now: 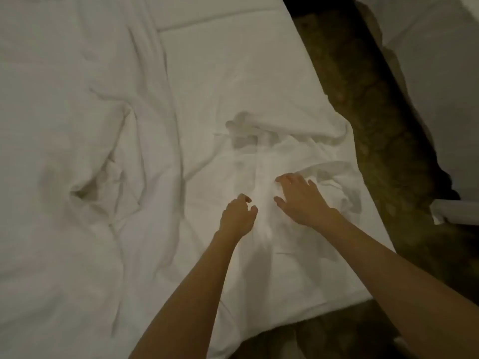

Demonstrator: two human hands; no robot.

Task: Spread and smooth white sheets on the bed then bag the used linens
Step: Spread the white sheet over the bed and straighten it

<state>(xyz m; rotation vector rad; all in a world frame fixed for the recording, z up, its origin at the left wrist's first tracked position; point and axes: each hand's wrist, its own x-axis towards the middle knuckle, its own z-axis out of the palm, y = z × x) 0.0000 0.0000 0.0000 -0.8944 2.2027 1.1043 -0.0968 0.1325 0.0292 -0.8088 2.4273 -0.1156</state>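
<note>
A white sheet [233,99] lies over the bed, flat at the far right and creased near the corner. A rumpled white duvet [64,151] covers the bed's left half. A bunched fold of white linen [331,174] sits by the bed's right edge. My left hand [237,216] hovers over the sheet with its fingers curled and nothing seen in them. My right hand [300,200] lies on the sheet with fingers spread, its fingertips at the bunched fold. A raised ridge of sheet runs between the two hands.
A dark patterned carpet [375,125] runs along the bed's right side and shows at the bottom edge. A second white bed or piece of furniture [440,73] stands at the far right. A bare mattress edge [207,11] shows at the top.
</note>
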